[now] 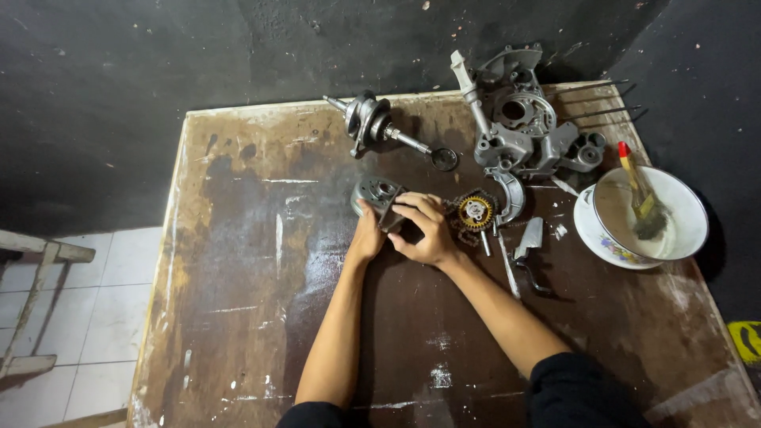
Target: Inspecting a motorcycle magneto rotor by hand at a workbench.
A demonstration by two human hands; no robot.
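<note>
Both my hands meet near the middle of a stained brown wooden table. My left hand and my right hand grip a small grey metal engine part together, with its round housing sticking out beyond my fingers. Just right of my right hand lies a sprocket with a yellow centre and a chain.
A crankshaft lies at the far middle of the table. A grey engine crankcase stands at the far right. A white bowl with a brush sits at the right edge. Small metal pieces lie nearby. White floor tiles show on the left.
</note>
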